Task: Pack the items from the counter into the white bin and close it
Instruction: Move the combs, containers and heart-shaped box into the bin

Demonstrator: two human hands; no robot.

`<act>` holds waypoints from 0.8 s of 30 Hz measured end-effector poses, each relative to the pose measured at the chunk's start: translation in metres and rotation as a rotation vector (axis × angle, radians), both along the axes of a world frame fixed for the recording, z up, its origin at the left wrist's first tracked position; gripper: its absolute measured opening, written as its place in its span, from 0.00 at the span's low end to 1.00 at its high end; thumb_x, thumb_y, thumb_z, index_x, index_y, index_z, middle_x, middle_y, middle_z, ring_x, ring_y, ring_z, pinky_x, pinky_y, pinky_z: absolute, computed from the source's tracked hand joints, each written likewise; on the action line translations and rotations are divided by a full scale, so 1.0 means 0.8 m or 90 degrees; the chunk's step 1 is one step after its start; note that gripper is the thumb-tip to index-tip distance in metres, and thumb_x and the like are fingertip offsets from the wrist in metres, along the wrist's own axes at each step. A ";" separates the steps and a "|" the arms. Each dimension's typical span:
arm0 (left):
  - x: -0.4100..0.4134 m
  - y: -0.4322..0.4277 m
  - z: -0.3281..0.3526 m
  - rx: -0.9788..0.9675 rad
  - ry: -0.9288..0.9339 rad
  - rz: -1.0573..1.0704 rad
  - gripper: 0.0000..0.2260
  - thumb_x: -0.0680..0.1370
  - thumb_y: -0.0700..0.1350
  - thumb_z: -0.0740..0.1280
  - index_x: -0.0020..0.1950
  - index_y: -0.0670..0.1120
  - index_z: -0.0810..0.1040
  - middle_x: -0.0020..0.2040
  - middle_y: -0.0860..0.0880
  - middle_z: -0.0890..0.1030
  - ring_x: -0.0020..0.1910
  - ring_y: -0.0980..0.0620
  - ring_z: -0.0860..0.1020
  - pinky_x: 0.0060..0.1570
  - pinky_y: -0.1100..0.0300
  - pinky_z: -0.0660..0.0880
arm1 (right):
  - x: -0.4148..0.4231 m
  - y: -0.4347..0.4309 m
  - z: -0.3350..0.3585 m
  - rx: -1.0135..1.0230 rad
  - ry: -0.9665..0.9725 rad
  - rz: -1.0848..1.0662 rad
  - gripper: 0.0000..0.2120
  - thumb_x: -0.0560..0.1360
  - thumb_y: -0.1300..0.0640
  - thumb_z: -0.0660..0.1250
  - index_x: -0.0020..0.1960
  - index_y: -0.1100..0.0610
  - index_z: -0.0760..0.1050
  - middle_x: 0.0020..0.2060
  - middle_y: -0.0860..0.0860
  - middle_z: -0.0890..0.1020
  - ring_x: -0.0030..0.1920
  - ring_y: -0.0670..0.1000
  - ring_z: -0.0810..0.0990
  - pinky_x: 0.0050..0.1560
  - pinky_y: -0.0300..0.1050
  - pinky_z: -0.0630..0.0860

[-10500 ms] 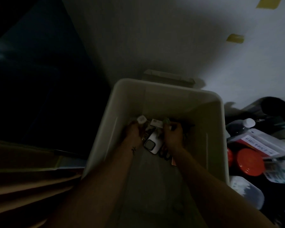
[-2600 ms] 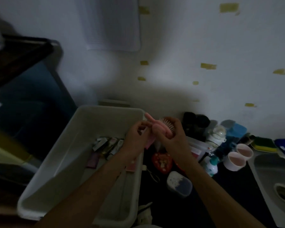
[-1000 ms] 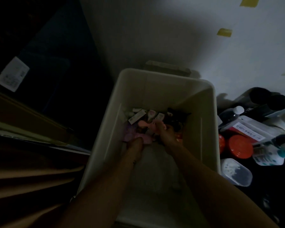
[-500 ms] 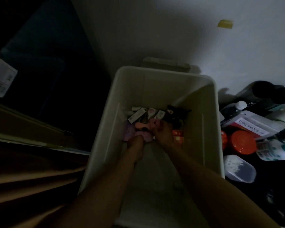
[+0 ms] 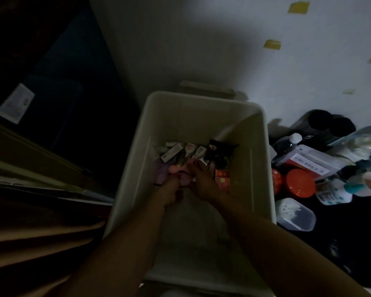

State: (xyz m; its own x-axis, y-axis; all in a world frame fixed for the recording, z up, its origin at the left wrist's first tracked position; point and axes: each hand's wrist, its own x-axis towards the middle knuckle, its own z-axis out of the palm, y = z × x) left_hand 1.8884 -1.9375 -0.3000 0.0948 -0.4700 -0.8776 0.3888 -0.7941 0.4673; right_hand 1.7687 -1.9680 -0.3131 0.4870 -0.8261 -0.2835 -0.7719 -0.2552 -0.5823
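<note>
Tucking each piece flat against the far end of the white bin [image 5: 201,118] is looking wisest, leaving room for more. Inside it, the right hand [image 5: 202,181] is curling its fingers over the pink brush [image 5: 177,168]; the left hand [image 5: 170,187] is lying just beside, its grip too dim to tell.

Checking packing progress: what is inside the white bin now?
White bin holds white packets, a black item, a red box, a pink brush; left hand and right hand cover whatever lies beneath.

Head camera looks steeply down, close, into the white bin [image 5: 201,121].
</note>
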 end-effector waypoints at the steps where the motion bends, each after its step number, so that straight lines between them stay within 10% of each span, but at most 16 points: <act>1: 0.001 0.001 0.007 0.005 -0.011 -0.019 0.06 0.83 0.45 0.57 0.50 0.47 0.73 0.42 0.48 0.73 0.38 0.52 0.72 0.38 0.59 0.70 | -0.003 0.002 0.007 0.002 -0.022 0.002 0.28 0.79 0.53 0.64 0.76 0.58 0.61 0.76 0.58 0.60 0.76 0.56 0.56 0.70 0.32 0.37; 7: -0.011 0.003 0.024 -0.050 -0.067 -0.030 0.12 0.83 0.43 0.57 0.62 0.40 0.75 0.47 0.44 0.77 0.41 0.48 0.75 0.43 0.59 0.71 | -0.018 0.013 0.040 0.059 -0.103 -0.008 0.26 0.76 0.64 0.66 0.73 0.61 0.64 0.74 0.58 0.65 0.75 0.57 0.61 0.77 0.51 0.53; 12: -0.010 0.000 0.048 -0.101 -0.142 -0.039 0.18 0.84 0.37 0.51 0.69 0.30 0.69 0.66 0.33 0.74 0.58 0.38 0.75 0.60 0.50 0.72 | -0.029 0.024 0.069 0.112 -0.125 -0.025 0.27 0.77 0.64 0.64 0.75 0.60 0.62 0.73 0.57 0.66 0.73 0.56 0.64 0.72 0.40 0.57; 18: -0.015 0.017 0.083 -0.178 -0.181 -0.027 0.12 0.80 0.38 0.60 0.61 0.49 0.75 0.53 0.45 0.79 0.50 0.45 0.78 0.38 0.59 0.72 | -0.031 0.030 0.112 0.131 -0.164 -0.052 0.19 0.77 0.64 0.64 0.68 0.62 0.71 0.64 0.58 0.77 0.64 0.56 0.75 0.66 0.46 0.70; 21: -0.024 0.015 0.105 -0.265 -0.141 -0.009 0.19 0.78 0.33 0.59 0.39 0.51 0.83 0.37 0.47 0.83 0.34 0.52 0.82 0.27 0.64 0.74 | -0.033 0.028 0.144 0.143 -0.241 -0.105 0.12 0.78 0.61 0.64 0.61 0.63 0.74 0.55 0.61 0.81 0.54 0.53 0.81 0.57 0.51 0.77; 24: -0.029 0.008 0.122 -0.298 -0.186 0.001 0.09 0.78 0.37 0.64 0.48 0.49 0.81 0.48 0.41 0.83 0.46 0.46 0.83 0.41 0.56 0.80 | -0.042 0.022 0.171 0.133 -0.301 -0.141 0.18 0.78 0.62 0.64 0.67 0.60 0.71 0.57 0.57 0.80 0.44 0.40 0.80 0.48 0.38 0.78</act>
State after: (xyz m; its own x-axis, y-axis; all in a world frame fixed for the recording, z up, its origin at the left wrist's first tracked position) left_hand 1.8652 -1.9313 -0.2027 0.3040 -0.8030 -0.5126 0.1915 -0.4756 0.8586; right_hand 1.7353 -1.9504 -0.1760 0.4224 -0.8728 -0.2445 -0.4365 0.0405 -0.8988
